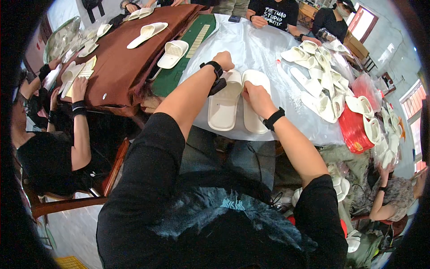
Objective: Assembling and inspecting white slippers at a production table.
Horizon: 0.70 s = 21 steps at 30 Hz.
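Two white slippers lie side by side on a clear plastic sheet [264, 45] in front of me. My left hand [224, 59] is closed at the toe end of the left slipper [222, 107]. My right hand [256, 99] grips the inner edge of the right slipper [254, 121], which lies sole up. Both wrists wear black bands.
A heap of white slippers [320, 85] lies to the right beside a red bag [354, 130]. More slippers [172, 54] rest on a brown cloth [121, 67] and green mat [179, 67] at left. Other people sit around the table, left [58, 134], far side [273, 13] and lower right [389, 197].
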Tool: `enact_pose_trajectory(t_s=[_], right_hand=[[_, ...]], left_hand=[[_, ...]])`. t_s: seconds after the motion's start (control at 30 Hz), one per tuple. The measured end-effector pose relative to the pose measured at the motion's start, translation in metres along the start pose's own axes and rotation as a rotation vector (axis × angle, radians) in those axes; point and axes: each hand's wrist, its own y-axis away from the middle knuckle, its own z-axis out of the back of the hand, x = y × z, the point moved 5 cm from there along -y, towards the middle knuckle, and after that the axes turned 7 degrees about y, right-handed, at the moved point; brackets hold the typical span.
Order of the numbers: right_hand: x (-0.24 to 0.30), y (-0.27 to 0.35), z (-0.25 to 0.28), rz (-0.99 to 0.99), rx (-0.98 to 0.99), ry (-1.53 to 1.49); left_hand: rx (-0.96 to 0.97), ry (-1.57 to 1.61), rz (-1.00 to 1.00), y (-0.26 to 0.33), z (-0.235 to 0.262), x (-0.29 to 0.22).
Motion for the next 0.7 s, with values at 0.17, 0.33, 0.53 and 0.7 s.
enact_pose_trajectory(t_s=[0.17, 0.33, 0.53, 0.7], right_hand=[[0.004, 0.002, -0.001, 0.139, -0.050, -0.025], [-0.007, 0.001, -0.004, 0.096, -0.023, -0.089], [-0.005, -0.007, -0.007, 0.128, 0.009, -0.166], [-0.011, -0.009, -0.006, 0.143, -0.002, -0.144]], left_hand=[[-0.018, 0.235, -0.224, -0.003, -0.007, -0.026], [0.090, -0.104, -0.430, 0.001, -0.026, -0.070], [0.078, -0.364, -0.602, -0.002, -0.039, -0.071], [0.171, -0.504, -0.483, -0.008, -0.045, -0.090]])
